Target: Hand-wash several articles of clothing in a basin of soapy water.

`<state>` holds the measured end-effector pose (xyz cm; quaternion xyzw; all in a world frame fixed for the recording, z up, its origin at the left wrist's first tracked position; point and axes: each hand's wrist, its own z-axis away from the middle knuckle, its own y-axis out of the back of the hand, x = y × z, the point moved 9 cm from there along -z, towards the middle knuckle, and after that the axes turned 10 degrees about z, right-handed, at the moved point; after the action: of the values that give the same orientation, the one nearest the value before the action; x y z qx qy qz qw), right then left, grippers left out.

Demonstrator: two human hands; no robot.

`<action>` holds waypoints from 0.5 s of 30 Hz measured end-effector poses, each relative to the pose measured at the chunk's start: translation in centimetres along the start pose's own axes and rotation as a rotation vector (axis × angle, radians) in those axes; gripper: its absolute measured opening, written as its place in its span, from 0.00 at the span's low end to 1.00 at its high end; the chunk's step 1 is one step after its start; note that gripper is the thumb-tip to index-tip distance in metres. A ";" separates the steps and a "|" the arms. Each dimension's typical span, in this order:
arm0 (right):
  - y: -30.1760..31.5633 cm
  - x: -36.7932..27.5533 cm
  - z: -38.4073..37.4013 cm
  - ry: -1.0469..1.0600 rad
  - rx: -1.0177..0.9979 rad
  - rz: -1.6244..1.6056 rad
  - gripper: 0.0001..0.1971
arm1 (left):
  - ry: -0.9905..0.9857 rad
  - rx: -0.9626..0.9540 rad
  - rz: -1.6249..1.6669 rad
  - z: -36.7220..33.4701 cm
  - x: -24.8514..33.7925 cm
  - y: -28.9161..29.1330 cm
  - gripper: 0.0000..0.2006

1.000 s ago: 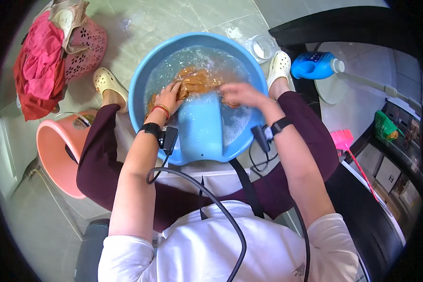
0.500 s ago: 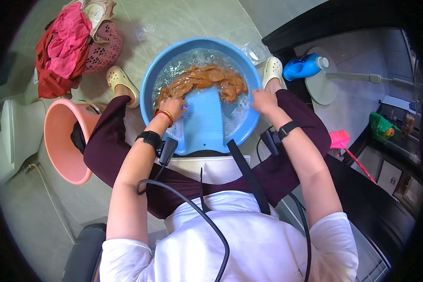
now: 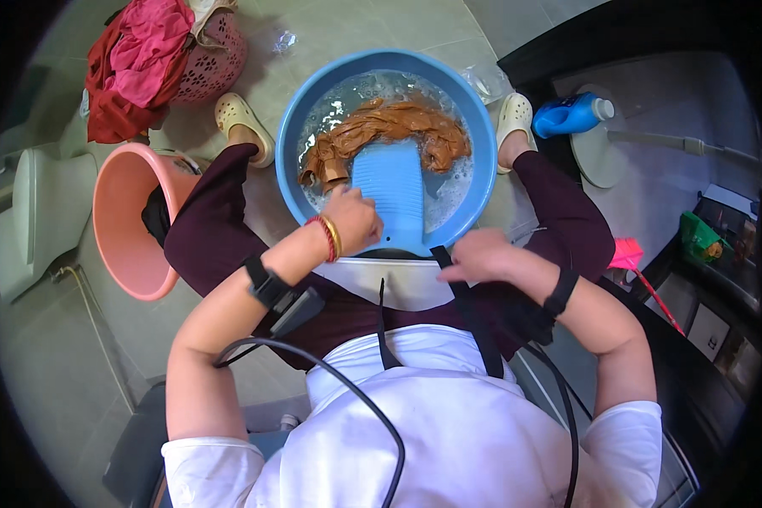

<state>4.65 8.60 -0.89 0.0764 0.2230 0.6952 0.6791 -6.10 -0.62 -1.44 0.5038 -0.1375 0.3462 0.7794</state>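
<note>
A blue washtub [image 3: 284, 140] holds sudsy water and a wet brown garment [image 3: 381, 123], bunched in an arc along the far side of a blue ribbed washboard [image 3: 388, 182]. My left hand [image 3: 354, 220] hovers over the tub's near left rim beside the washboard, fingers curled in, with nothing visible in them. The garment's left end lies just beyond its knuckles. Over my lap, near a hanging black strap [image 3: 466, 296], my right hand [image 3: 477, 256] is off the tub's near right rim. Its thumb sticks out apart from the loosely bent fingers, and it holds nothing.
A pink basket [image 3: 216, 59] heaped with red and pink clothes [image 3: 148, 51] stands far left. Nearer lies a tipped peach bucket [image 3: 118, 229] beside my left leg. At right are a blue bottle [image 3: 567, 116] and a pink brush [image 3: 625, 254].
Both hands have drawn back toward my body. My left hand has left the washboard's side by the garment; the right has come away from the tub's right rim. The view has shifted slightly.
</note>
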 end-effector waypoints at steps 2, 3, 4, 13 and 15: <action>-1.5 -1.5 1.4 0.058 -0.080 0.069 0.28 | -0.082 -0.098 -0.008 2.0 2.4 -0.3 0.05; -2.1 -2.2 1.8 0.083 -0.131 0.103 0.29 | -0.085 -0.093 -0.012 2.8 2.8 -0.4 0.05; -2.9 -2.9 2.1 0.105 -0.176 0.123 0.25 | -0.164 -0.114 0.020 3.7 3.7 -0.9 0.06; -0.5 -1.8 3.3 0.080 0.238 -0.399 0.13 | -0.337 -0.097 0.230 5.8 7.0 0.1 0.06; -1.7 -1.6 3.4 -0.046 0.081 -0.095 0.17 | -0.273 0.059 0.348 5.4 6.0 2.7 0.05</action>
<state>7.70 7.66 1.71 0.1090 0.2389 0.6505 0.7126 -2.88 -2.24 6.23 0.5374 -0.3163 0.4080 0.6669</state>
